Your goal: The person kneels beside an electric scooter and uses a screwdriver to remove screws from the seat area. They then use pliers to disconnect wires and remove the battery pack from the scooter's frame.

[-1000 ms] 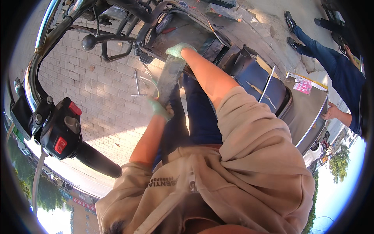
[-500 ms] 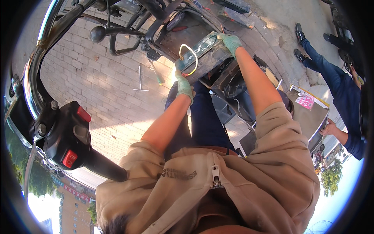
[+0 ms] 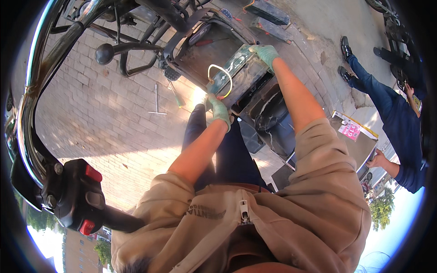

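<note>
A dark, dusty rectangular battery (image 3: 251,75) with a greenish top is held between both my hands, at the near edge of an open black compartment (image 3: 200,59). From its top loops a pale yellow-white wire (image 3: 231,77). My left hand (image 3: 219,111), in a light green glove, is closed round the battery's near-left end. At the far-right end, my right hand (image 3: 265,53) in a matching glove grips the top corner. The battery hides part of the fingers and its own underside. Right beside it lies the black seat (image 3: 268,107).
A handlebar with a switch block (image 3: 79,195) stands at the left. A T-handled tool (image 3: 157,102) and a screwdriver (image 3: 175,94) lie on the paving. Two more dark batteries (image 3: 269,11) rest beyond the compartment. At the right a person (image 3: 393,123) holds a metal panel (image 3: 353,141).
The view has shifted and tilted slightly. The battery has come a little nearer to me, with both hands still on it. My left hand's fingers have settled lower on its end.
</note>
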A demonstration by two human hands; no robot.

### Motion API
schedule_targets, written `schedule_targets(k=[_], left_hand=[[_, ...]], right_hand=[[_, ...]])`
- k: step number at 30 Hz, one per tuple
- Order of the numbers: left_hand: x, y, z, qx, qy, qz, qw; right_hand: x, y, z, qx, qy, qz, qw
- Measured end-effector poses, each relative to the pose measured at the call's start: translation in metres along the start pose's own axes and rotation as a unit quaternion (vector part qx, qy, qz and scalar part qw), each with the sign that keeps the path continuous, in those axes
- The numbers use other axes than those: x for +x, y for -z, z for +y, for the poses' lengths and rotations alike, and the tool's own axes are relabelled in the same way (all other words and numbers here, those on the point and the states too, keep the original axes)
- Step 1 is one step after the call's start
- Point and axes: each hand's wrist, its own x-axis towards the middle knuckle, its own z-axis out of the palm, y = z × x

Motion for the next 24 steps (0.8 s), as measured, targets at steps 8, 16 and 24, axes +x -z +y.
schedule_targets(k=[8, 16, 24], left_hand=[[0.018, -0.003, 0.017, 0.007, 0.014, -0.002, 1.0], [0.041, -0.014, 0.022, 0.039, 0.011, -0.006, 0.999], [0.054, 0.002, 0.014, 0.115, 0.023, -0.065, 0.991]], right_hand=[[0.036, -0.012, 0.014, 0.057, -0.03, -0.015, 0.998], [0.047, -0.015, 0.018, -0.028, -0.069, 0.019, 0.997], [0.046, -0.022, 0.014, -0.26, -0.107, 0.058, 0.958]])
